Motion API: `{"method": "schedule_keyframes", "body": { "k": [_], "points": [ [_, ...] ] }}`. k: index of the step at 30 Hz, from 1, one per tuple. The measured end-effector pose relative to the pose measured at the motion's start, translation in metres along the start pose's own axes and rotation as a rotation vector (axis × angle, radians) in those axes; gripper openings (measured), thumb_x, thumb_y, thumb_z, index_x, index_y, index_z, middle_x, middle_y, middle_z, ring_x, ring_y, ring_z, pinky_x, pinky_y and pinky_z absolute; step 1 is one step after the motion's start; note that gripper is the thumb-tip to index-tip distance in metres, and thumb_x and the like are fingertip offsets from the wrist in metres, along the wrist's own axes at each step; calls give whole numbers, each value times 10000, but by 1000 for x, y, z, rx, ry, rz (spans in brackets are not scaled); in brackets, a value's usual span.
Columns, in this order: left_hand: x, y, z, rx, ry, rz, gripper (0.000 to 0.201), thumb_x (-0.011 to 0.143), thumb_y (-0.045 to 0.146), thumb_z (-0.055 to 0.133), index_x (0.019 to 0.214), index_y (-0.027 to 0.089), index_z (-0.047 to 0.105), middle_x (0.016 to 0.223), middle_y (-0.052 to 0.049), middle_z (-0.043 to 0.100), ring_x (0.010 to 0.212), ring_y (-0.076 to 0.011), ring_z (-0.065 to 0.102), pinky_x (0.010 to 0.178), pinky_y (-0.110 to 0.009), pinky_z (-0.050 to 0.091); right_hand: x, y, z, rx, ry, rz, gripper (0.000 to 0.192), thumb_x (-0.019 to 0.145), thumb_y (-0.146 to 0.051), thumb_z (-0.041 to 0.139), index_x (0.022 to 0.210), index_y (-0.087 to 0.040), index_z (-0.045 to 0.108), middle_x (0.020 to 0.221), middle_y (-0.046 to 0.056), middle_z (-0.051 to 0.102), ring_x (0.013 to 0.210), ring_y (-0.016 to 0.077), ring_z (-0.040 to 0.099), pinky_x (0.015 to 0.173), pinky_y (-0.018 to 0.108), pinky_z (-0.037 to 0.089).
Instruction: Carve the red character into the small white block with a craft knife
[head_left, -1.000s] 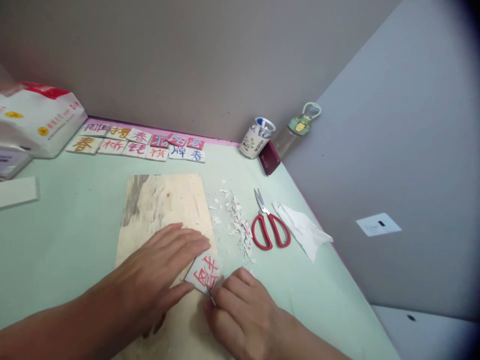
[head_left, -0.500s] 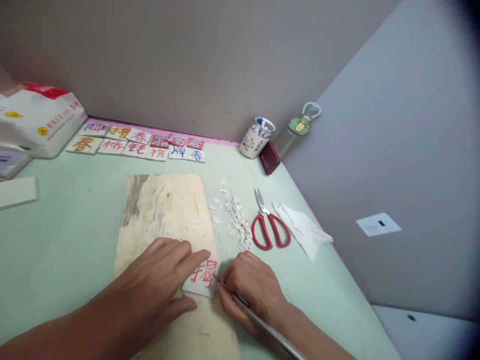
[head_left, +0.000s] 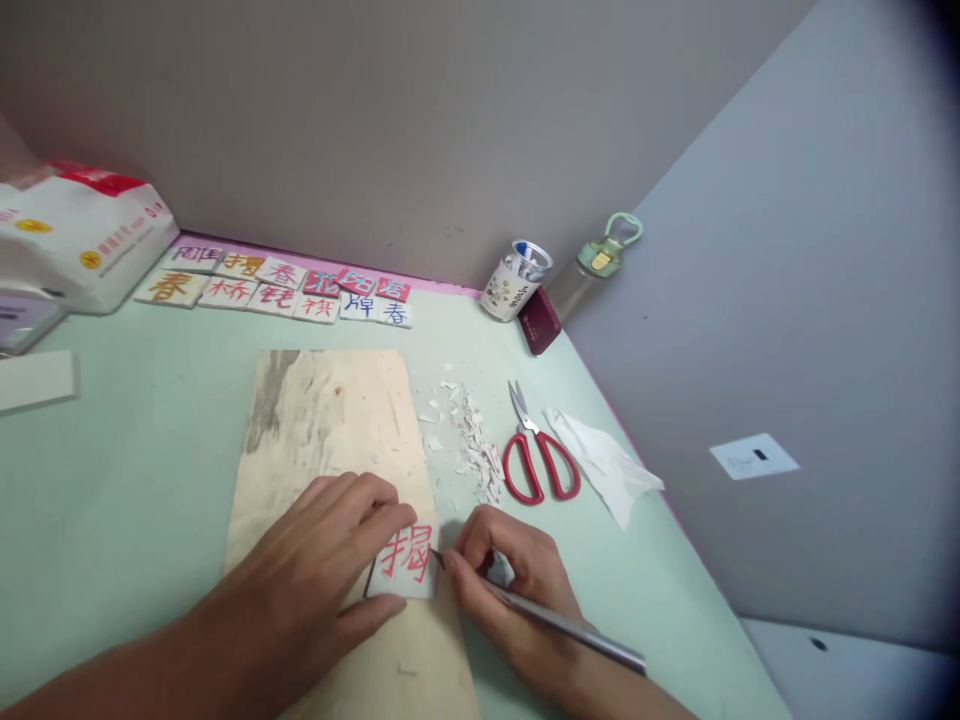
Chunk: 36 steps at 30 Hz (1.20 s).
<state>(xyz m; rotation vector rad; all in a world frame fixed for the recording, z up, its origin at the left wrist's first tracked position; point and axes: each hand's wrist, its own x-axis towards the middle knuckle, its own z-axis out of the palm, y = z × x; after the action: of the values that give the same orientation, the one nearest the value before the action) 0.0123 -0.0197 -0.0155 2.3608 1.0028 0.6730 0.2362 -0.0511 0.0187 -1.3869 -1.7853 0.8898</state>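
Now we have turned the white tile (head_left: 405, 562) upright under our flat left hand (head_left: 319, 560), and our right hand (head_left: 510, 580), pinching the carving knife (head_left: 555, 625), has brought its tip to the tile's near edge.

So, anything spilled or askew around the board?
A loose scatter of white shavings lies on the table between the wooden board and the red scissors. A crumpled tissue lies beside them.

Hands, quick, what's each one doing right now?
Left hand: fingers pressing the white tile with the red character onto the wooden board.
Right hand: closed on a thin metal knife, tip at the tile's edge.
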Motion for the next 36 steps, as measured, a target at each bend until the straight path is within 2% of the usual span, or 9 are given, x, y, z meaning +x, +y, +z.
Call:
{"method": "schedule_keyframes", "body": {
  "k": [10,19,26,36],
  "points": [
    [0,1,2,-11,7,7,494,789,51,782,1159,283,549,1111,0,606,1013,-260,565,903,-398,441,0,-2,2,-79,-32,-9,262,929,-165,550,712,-236,421,656,-50,498,582,114,446,557,249,348],
    [-1,1,7,-4,43,29,485,781,55,780,1147,269,545,1084,0,591,1003,-260,542,912,-407,422,3,-7,-1,-36,-95,62,233,914,-187,541,715,-235,431,661,-53,483,583,113,421,552,255,337],
    [0,-2,5,-26,34,63,403,819,87,749,1130,260,559,1065,-6,595,984,-262,541,890,-393,427,2,-8,-1,-12,-117,106,223,902,-205,540,710,-235,431,654,-50,478,581,115,411,545,260,327],
    [0,1,4,-10,34,28,354,810,99,743,1091,254,592,1058,-8,611,999,-264,557,914,-411,440,3,-11,-2,27,-137,120,211,883,-198,539,709,-237,426,654,-48,475,576,114,404,540,262,326]
  ]
}}
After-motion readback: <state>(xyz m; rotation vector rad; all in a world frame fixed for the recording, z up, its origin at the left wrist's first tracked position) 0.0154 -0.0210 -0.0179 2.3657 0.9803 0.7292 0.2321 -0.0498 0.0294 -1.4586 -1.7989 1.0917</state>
